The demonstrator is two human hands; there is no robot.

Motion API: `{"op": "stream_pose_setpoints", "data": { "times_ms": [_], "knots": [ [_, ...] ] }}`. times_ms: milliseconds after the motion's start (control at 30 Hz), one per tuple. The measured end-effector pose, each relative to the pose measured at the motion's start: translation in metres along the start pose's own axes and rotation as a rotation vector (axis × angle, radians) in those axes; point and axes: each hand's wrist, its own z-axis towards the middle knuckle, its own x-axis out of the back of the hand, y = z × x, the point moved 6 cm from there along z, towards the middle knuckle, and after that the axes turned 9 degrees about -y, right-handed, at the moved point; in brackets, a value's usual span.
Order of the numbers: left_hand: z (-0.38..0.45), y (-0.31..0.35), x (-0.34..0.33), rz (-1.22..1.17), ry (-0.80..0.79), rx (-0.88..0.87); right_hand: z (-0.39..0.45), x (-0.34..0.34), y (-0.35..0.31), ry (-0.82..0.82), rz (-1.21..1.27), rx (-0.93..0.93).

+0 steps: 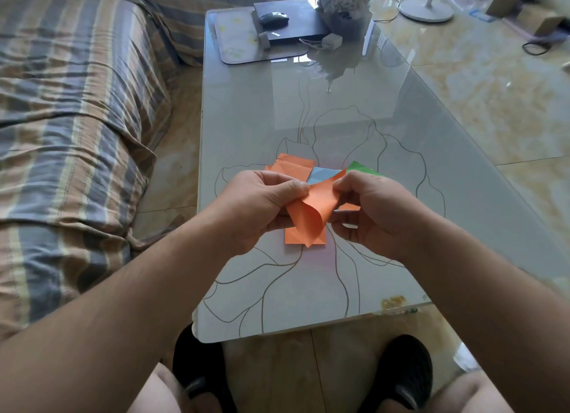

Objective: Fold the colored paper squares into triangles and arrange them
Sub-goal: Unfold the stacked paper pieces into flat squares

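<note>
Both bare forearms are stretched forward and brought together at the middle. The left hand [262, 209] and the right hand [370, 212] are held close, fingers curled and pinched on an orange paper [311, 212]

On the table [385, 141], papers [296, 169] lie near its middle, beneath both hands, which share a curled sheet [311, 215]. A laptop [290, 21] sits at the table's far end, mouse [274, 18] on it. A sofa [77, 119] lies left of the table.
</note>
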Motion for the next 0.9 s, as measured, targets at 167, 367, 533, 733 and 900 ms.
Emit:
{"op": "stream_pose_setpoints", "data": {
  "times_ms": [167,367,533,733,900],
  "knots": [
    [-0.001,0.001,0.000,0.015,-0.008,-0.007,0.001,0.001,-0.003,-0.010,0.010,0.009],
    [-0.001,0.003,0.001,0.021,-0.004,-0.010,0.001,0.010,-0.014,-0.006,-0.063,0.065],
    [0.000,0.004,0.002,0.025,-0.005,-0.017,-0.002,0.013,-0.019,0.002,-0.120,0.099],
    [0.001,0.005,0.005,0.029,0.022,-0.086,-0.004,-0.008,0.005,-0.104,-0.051,-0.034],
    [0.001,0.006,0.008,0.023,0.056,-0.119,-0.006,-0.015,0.008,-0.151,-0.073,-0.028]
  ]
}}
